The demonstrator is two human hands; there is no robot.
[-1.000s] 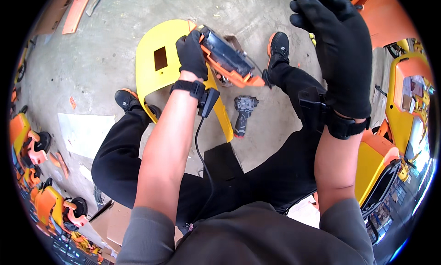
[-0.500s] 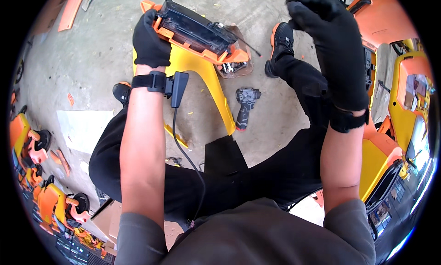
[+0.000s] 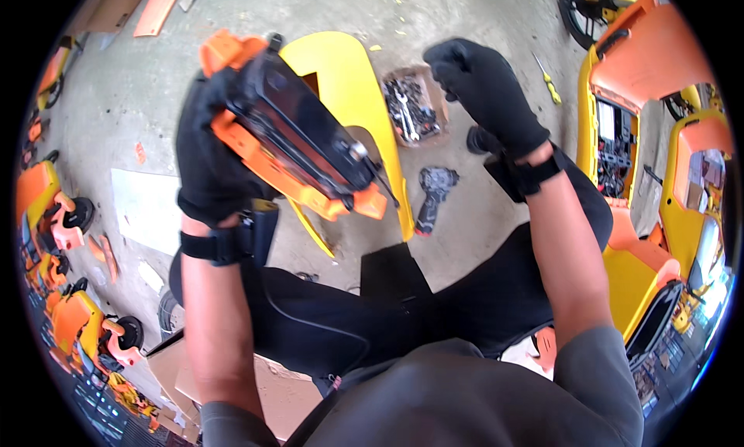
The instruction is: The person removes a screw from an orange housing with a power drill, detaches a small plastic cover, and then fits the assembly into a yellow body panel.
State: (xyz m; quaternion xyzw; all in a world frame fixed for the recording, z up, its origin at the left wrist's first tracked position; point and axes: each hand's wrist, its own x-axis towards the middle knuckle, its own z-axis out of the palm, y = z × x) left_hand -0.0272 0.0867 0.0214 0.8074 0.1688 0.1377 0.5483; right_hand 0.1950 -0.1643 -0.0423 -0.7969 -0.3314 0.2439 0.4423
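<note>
My left hand [image 3: 209, 141], in a black glove, is closed round the side of an orange plastic frame with a glossy black lamp-like unit [image 3: 298, 122] set in it. The part is raised and tilted, its long side slanting down to the right, with a thin black cable at its lower end. My right hand [image 3: 488, 94], gloved too, is held up to the right of the part and apart from it. Its fingers are curled together; whether anything small is in them is hidden. Below it on the floor lies a grey cordless drill [image 3: 435, 197].
A yellow curved body panel [image 3: 349, 67] lies behind the held part. Beside it stands a bin [image 3: 446, 98] of loose hardware and a wrench. A yellow-handled screwdriver [image 3: 552, 89] lies farther right. Orange-and-yellow scooters [image 3: 651, 56] line the right; more stand at far left.
My left hand has brought the orange-and-black part nearer and turned it more steeply. My right hand has moved left and down in the view. The view has shifted, showing the hardware bin more fully.
</note>
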